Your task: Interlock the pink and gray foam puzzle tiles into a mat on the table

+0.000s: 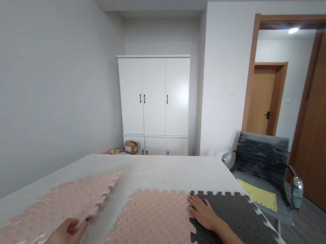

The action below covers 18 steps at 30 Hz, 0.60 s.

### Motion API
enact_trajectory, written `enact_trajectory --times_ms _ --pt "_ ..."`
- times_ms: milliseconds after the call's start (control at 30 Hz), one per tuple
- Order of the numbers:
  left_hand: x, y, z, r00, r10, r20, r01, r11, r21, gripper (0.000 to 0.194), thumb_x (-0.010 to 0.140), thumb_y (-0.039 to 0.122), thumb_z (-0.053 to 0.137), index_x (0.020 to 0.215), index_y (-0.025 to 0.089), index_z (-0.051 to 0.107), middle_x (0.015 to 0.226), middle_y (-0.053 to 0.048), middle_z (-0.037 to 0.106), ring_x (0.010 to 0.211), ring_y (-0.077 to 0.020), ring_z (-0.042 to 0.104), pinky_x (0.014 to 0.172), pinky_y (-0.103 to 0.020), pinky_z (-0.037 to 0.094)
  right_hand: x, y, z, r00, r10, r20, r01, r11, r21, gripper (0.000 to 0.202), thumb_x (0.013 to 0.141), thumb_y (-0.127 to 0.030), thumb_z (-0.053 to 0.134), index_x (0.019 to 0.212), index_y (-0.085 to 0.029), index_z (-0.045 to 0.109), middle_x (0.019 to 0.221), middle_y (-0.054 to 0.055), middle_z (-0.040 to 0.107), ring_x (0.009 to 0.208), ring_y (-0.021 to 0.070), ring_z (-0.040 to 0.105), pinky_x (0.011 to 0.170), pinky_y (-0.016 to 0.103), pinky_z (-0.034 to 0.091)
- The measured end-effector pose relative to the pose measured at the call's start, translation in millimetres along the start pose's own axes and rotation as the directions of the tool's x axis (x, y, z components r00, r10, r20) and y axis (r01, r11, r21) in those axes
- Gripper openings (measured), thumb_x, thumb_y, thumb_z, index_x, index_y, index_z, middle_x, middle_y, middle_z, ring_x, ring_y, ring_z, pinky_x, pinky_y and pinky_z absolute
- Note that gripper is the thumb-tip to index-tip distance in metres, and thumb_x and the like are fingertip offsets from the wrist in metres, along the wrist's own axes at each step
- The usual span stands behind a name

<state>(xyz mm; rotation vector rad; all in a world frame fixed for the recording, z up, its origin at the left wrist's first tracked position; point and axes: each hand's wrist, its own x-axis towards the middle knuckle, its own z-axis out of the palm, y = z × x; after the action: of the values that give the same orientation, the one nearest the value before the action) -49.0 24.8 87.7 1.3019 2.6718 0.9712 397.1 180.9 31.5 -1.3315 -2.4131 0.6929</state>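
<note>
Head view: I have the left hand [64, 234] closed on the toothed edge of the left pink foam tile [65, 201], at the left side of the white table [149, 165], and the right hand [203, 213] open and flat across the seam between the middle pink foam tile [155, 225] and the dark grey foam tile [247, 215]. I judge that the held edge needs even support against folding, with light right-hand pressure against sliding. Bare table separates the pink tiles and extends beyond them, but the grey tile borders the table's right edge, near the office chair [262, 155].
</note>
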Motion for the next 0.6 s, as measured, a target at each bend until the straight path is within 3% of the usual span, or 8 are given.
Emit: enact_trajectory --times_ms 67,133,167,233,300,367,467,600 --pt "-4.9 18.5 -10.2 0.997 0.018 -0.073 -0.028 0.99 -0.141 0.047 0.072 0.067 0.045 0.089 0.025 0.055 0.079 -0.002 0.067 0.078 -0.0263 0.064 0.067 -0.032 0.043 0.8 2.2 -2.7 0.999 0.009 -0.047 0.001 0.978 0.21 0.068 0.09 -0.063 0.019 0.142 -0.023 0.036 0.152 0.005 0.027 0.141 0.0208 0.017 0.115 0.047 0.0" --pt "-14.9 43.4 -18.1 0.988 0.071 -0.134 -0.108 0.951 -0.29 0.047 0.07 0.067 0.047 0.087 0.024 0.056 0.072 0.0 0.064 0.072 -0.023 0.062 0.065 -0.029 0.042 0.0 1.2 -10.4 0.993 0.067 -0.096 -0.01 0.864 0.503 0.073 0.087 -0.068 0.023 0.138 -0.021 0.042 0.15 0.009 0.032 0.138 0.0222 0.026 0.115 0.046 0.008" --pt "-21.0 57.3 -20.1 0.981 0.115 -0.154 -0.164 0.919 -0.358 0.046 0.069 0.066 0.05 0.085 0.024 0.056 0.07 0.001 0.063 0.07 -0.0215 0.06 0.064 -0.028 0.042 -1.3 -0.9 -16.6 0.99 0.105 -0.096 -0.016 0.752 0.659 0.075 0.085 -0.071 0.025 0.136 -0.019 0.044 0.148 0.012 0.035 0.135 0.0238 0.033 0.114 0.047 0.015" --pt "-33.9 85.4 -18.8 0.957 0.237 -0.169 -0.289 0.834 -0.47 0.042 0.069 0.063 0.054 0.081 0.023 0.057 0.069 0.002 0.061 0.069 -0.0192 0.058 0.065 -0.027 0.041 -6.3 -7.5 -33.4 0.988 0.148 -0.049 -0.021 0.435 0.9 0.076 0.083 -0.074 0.028 0.133 -0.018 0.043 0.142 0.015 0.043 0.124 0.0263 0.047 0.107 0.049 0.03" --pt "-47.1 111.8 -10.7 0.906 0.403 -0.13 -0.404 0.73 -0.551 0.034 0.073 0.056 0.056 0.078 0.022 0.057 0.072 0.002 0.06 0.072 -0.0179 0.057 0.07 -0.026 0.041 -13.7 -13.2 -53.8 0.991 0.133 -0.006 -0.013 0.138 0.99 0.073 0.082 -0.074 0.03 0.129 -0.019 0.043 0.135 0.015 0.05 0.115 0.0265 0.055 0.098 0.049 0.042" --pt "-60.5 134.2 2.0 0.815 0.579 -0.034 -0.476 0.634 -0.609 0.026 0.078 0.047 0.054 0.078 0.021 0.057 0.075 0.001 0.06 0.077 -0.0175 0.056 0.074 -0.026 0.041 -23.3 -12.4 -73.6 0.991 0.134 -0.014 0.015 -0.011 1.0 0.065 0.083 -0.071 0.035 0.121 -0.019 0.047 0.126 0.014 0.057 0.109 0.0253 0.059 0.089 0.045 0.048" --pt "-79.6 156.8 22.3 0.676 0.731 0.096 -0.497 0.548 -0.673 0.018 0.081 0.037 0.051 0.075 0.02 0.054 0.072 0.001 0.056 0.075 -0.0163 0.054 0.071 -0.025 0.04 -42.0 8.0 -95.5 0.975 0.222 -0.01 0.019 -0.035 0.999 0.04 0.088 -0.055 0.042 0.102 -0.02 0.052 0.104 0.009 0.068 0.091 0.0203 0.066 0.074 0.035 0.054" --pt "-96.7 166.6 40.3 0.588 0.792 0.164 -0.489 0.51 -0.707 0.007 0.079 0.026 0.051 0.078 0.02 0.053 0.076 0.001 0.055 0.077 -0.0155 0.053 0.072 -0.025 0.039 -74.5 51.1 -109.6 0.935 0.342 0.098 -0.107 0.008 0.994 0.024 0.091 -0.038 0.042 0.089 -0.017 0.054 0.082 0.006 0.069 0.076 0.0168 0.068 0.059 0.025 0.053"
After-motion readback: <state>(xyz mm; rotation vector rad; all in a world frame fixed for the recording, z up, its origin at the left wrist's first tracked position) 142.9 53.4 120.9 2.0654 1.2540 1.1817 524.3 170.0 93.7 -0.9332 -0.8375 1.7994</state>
